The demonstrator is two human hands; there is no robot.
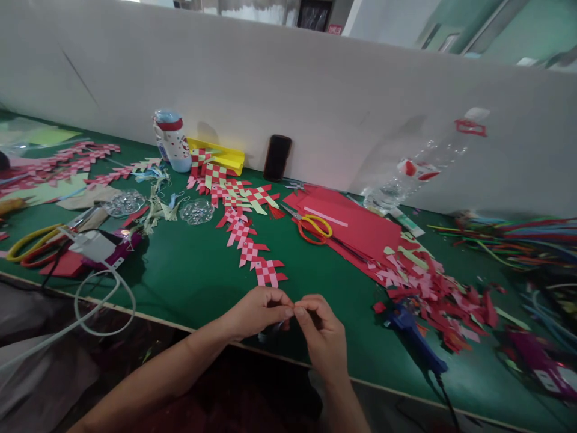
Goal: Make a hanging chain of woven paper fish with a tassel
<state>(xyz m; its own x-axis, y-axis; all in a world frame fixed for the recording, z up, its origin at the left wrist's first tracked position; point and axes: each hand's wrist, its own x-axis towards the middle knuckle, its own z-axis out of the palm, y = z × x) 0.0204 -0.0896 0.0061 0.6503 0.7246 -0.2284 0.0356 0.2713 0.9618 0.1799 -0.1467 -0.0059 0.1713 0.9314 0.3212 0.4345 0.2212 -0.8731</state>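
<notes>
My left hand (256, 313) and my right hand (322, 334) meet fingertip to fingertip above the front edge of the green table (189, 264). They pinch something very small between them; a bit of red shows under the fingers, but I cannot tell what it is. Just beyond my hands a chain of woven red-and-pink paper pieces (252, 246) runs away across the table toward a yellow tray (225, 157).
Orange-handled scissors (315, 228) lie on red paper sheets (360, 228). A blue glue gun (412, 331) sits to the right among paper scraps (442, 288). A phone (276, 157), a small bottle (172, 139), a plastic bottle (415, 171), a charger and cable (97, 252) stand around.
</notes>
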